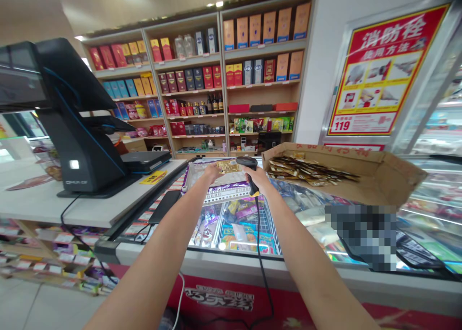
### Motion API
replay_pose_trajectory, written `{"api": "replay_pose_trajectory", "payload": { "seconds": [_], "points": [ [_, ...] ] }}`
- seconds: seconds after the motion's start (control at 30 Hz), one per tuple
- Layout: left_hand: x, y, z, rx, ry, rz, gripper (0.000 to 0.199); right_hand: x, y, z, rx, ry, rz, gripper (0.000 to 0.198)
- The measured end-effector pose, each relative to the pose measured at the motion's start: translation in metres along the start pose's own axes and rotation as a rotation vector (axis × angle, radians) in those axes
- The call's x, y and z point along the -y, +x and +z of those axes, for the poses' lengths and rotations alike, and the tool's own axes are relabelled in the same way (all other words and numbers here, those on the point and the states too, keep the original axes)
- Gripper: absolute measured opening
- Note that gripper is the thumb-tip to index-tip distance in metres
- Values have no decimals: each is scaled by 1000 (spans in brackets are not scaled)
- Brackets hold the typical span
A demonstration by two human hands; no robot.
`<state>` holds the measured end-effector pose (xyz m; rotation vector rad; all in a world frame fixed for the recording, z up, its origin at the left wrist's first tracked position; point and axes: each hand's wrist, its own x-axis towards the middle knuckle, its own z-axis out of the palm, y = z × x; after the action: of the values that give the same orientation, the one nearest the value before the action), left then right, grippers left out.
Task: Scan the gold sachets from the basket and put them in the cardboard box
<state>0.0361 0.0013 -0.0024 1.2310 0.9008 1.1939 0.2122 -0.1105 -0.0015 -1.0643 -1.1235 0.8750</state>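
Note:
My left hand (212, 171) pinches the left end of a gold foil packet (228, 166). The packet is held over an open purple-and-white box (191, 172) on the freezer's glass top. In my right hand (258, 176) is a black barcode scanner (247, 162), its head at the packet's right end. From the scanner's handle a dark cable (258, 243) runs down the freezer's front. Beside my right hand lies a cardboard box (382, 176) with many similar gold-brown packets (306, 170) spread inside. Fingertips of both hands are partly hidden.
A black checkout terminal (86, 142) stands on the counter (104, 212) at left. A dark phone-like slab (165, 207) rests on the freezer (151, 250). Shelves (222, 89) with boxed goods are behind. Blurred dark items (371, 234) lie at right.

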Motion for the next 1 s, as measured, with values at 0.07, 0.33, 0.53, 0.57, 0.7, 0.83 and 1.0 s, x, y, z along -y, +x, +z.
{"api": "replay_pose_trajectory", "payload": {
  "seconds": [0.07, 0.33, 0.53, 0.57, 0.7, 0.83, 1.0],
  "points": [
    [-1, -1, -1, -20, -4, -6, 17, 2, -2, 0, 15, -14, -2, 22],
    [-3, -4, 3, -46, -63, 38, 20, 9, -6, -1, 46, -8, 24, 22],
    [-5, -7, 3, -22, -52, 46, 16, 7, -5, -2, 37, -11, 17, 22],
    [-5, -7, 3, -13, -56, 48, 15, 7, -4, -2, 38, -7, 14, 23],
    [-6, -8, 1, 13, -75, 48, 15, 5, -4, -2, 43, -6, 6, 23],
    [-7, -8, 3, -14, -72, 37, 15, 5, -4, -2, 49, -16, 17, 23],
    [-11, -14, 7, -54, -57, 18, 21, 5, -4, -1, 23, 13, 28, 21]
  ]
}}
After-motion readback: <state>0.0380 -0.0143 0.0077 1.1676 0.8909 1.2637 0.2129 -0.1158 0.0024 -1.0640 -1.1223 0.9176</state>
